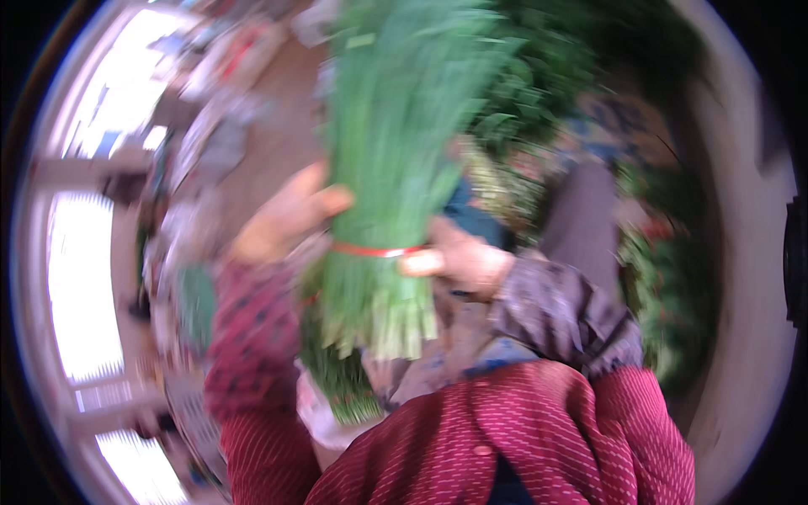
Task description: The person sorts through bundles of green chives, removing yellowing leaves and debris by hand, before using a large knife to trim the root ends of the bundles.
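Note:
A large bundle of long green leafy stalks, perhaps garlic chives (391, 158), is held up in front of me with its pale cut ends towards my body. A red band (372, 250) goes round it near those ends. My left hand (290, 211) grips its left side, thumb on the leaves. On the right side my right hand (457, 259) holds the bundle at the band, the thumb over the band's end. The picture is blurred, and the fingers behind the bundle are hidden. Below it, by my lap, lies another banded green bundle (344, 385).
Loose leafy greens (524, 95) are heaped beyond my knee (584, 214). More greens (669, 303) lie along a pale wall (738, 252) on the right. Plastic bags (208, 139) and other goods line the left side, near bright windows (85, 284).

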`<act>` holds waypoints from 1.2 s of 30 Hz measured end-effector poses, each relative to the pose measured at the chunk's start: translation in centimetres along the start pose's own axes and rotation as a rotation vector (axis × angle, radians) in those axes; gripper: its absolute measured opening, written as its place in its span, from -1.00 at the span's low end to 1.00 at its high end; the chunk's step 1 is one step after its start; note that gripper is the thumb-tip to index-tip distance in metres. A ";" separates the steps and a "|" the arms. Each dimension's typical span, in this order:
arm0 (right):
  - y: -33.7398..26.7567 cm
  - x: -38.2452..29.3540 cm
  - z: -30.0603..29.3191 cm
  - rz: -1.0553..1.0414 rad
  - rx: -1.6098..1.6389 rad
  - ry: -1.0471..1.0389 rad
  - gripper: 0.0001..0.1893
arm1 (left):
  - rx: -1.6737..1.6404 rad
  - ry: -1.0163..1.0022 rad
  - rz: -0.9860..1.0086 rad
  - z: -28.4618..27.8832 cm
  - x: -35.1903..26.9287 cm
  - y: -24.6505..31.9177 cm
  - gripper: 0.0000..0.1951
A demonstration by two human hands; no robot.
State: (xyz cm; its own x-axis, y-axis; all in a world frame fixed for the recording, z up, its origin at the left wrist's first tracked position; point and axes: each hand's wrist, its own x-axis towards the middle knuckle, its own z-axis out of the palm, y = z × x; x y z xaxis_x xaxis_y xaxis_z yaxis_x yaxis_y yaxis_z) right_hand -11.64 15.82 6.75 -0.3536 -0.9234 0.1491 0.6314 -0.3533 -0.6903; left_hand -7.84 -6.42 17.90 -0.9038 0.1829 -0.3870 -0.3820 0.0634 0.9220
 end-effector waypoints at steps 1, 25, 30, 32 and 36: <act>-0.3 -0.3 0.2 0.015 0.031 -0.046 -0.10 | 0.033 -0.026 0.007 -0.4 1.9 -1.5 -0.20; 5.1 2.2 1.2 0.137 0.149 0.095 -0.20 | -0.017 0.519 -0.007 3.2 -13.1 -10.3 -0.11; 5.6 0.5 1.3 0.079 -0.074 0.114 -0.27 | -0.067 0.473 0.018 4.4 -10.4 -14.0 -0.13; 4.4 0.2 0.6 0.042 -0.121 0.037 -0.37 | -0.165 0.435 -0.018 4.5 -9.4 -14.0 -0.13; 4.0 -2.2 -2.2 0.380 -0.079 0.313 -0.40 | -0.095 0.498 -0.021 4.6 -9.1 -14.1 -0.14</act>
State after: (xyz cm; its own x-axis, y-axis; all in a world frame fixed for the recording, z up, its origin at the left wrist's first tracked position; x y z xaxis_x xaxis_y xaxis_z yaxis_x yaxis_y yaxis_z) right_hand -9.87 16.82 2.10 -0.3067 -0.8909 -0.3350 0.7059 0.0231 -0.7079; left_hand 6.71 -4.46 8.47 -0.8691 -0.3090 -0.3863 -0.3964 -0.0319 0.9175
